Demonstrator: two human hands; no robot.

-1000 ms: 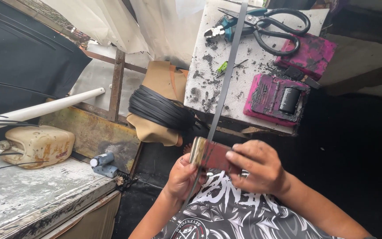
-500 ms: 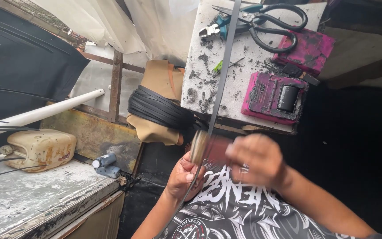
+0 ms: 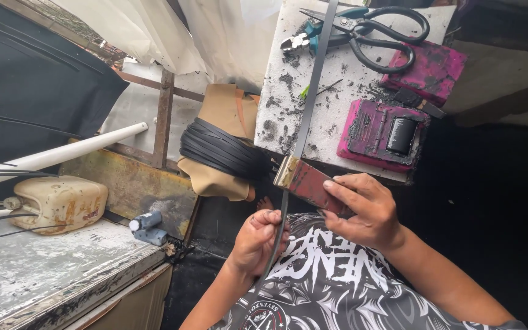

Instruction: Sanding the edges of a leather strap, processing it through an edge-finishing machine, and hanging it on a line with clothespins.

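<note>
A long black strap (image 3: 308, 104) runs from the white worktable (image 3: 337, 122) down toward my lap. My left hand (image 3: 258, 241) is closed around its lower part. My right hand (image 3: 362, 211) grips a flat red tool with a brass-coloured end (image 3: 304, 180), and the brass end sits against the strap just below the table edge.
On the table lie black scissors (image 3: 380, 36), teal-handled pliers (image 3: 316, 33) and two pink stained ink pads (image 3: 386, 131). A bundle of black straps (image 3: 221, 150) rests on tan material to the left. A yellowed plastic jug (image 3: 59, 201) and a white pipe (image 3: 62, 153) lie at the far left.
My right hand and the red tool have shifted slightly along the strap. My left hand keeps its hold lower down.
</note>
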